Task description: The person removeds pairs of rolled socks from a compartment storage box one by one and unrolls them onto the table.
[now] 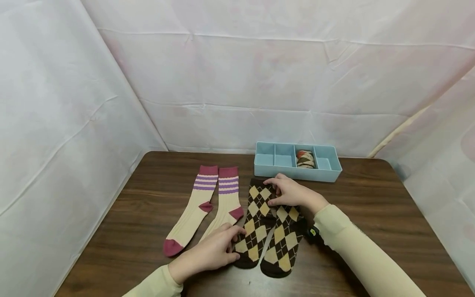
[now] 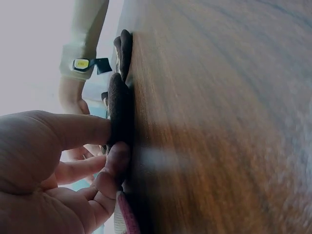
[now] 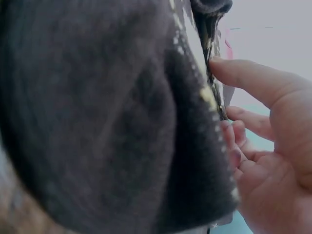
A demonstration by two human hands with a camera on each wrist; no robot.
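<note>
Left hand (image 1: 212,248) is resting half-open, only touching the toe end of the left brown-and-yellow argyle knit sock (image 1: 254,233); right hand (image 1: 291,192), loosely spread, is only touching its cuff end. Sock is lying on dark wood-grain table (image 1: 144,194), near pale-blue four-compartment box (image 1: 293,172).

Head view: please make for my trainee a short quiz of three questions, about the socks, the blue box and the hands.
1. Multiple choice: counted from the left in the head view, which compartment of the blue box holds the rolled bundle? A) first B) second C) third D) fourth
2. True or false: in the head view, the striped socks lie to the left of the argyle socks.
3. Short answer: which of the person's hands is nearer to the blue box?

Key: 1. C. 2. True. 3. The right hand.
</note>
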